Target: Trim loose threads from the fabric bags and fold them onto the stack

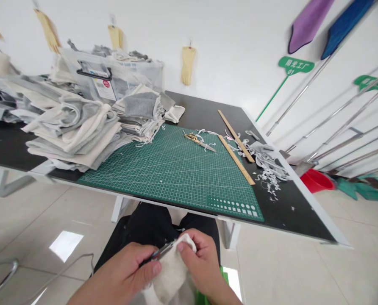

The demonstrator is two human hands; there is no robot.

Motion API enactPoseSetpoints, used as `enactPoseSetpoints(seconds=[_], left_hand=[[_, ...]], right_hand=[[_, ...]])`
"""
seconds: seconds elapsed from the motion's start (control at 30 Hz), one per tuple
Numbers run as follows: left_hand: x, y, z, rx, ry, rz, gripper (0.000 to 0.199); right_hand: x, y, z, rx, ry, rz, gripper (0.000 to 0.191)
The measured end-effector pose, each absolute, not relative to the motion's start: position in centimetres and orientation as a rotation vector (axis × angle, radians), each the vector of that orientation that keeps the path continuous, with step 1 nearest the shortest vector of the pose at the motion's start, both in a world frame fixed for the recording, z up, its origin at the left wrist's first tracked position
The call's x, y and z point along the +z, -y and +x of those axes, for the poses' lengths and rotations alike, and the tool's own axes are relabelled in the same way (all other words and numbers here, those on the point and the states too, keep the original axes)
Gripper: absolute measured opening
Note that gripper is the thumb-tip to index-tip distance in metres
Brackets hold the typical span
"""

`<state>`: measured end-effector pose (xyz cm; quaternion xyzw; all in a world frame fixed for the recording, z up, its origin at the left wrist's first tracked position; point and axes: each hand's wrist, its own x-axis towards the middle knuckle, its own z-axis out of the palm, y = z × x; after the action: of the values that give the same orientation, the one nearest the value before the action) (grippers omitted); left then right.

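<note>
My left hand (134,269) is closed around a small dark-handled cutting tool (157,253), whose metal end lies against the edge of an off-white cloth piece (170,273). Whether the tool is a pair of snips or a seam ripper I cannot tell. The upper corner of the cloth is pinched between thumb and fingers of my right hand (198,258). Both hands are over my lap, below the table's front edge, and the cloth hangs down between them. On the green cutting mat (176,173) lie gold-handled scissors (199,141), with their blades pointing right.
Stacks of grey and off-white cloth (77,131) stand on the table's left side, beside a clear plastic bin (138,76). Two wooden rulers (236,159) and a heap of cloth scraps (267,161) lie to the right. A red dustpan (318,180) and poles stand beyond.
</note>
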<state>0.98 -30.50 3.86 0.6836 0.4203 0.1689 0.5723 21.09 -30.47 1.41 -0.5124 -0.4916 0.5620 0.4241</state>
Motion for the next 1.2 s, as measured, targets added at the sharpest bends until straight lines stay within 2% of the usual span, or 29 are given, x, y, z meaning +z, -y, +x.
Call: enactPoseSetpoints(seconds=[1.2], left_hand=[[4.37,31.06,1.00,0.407,-1.087,1.665,0.045]], right_hand=[[1.82,30.56,20.61,1.350,1.386,-1.261,0.019]])
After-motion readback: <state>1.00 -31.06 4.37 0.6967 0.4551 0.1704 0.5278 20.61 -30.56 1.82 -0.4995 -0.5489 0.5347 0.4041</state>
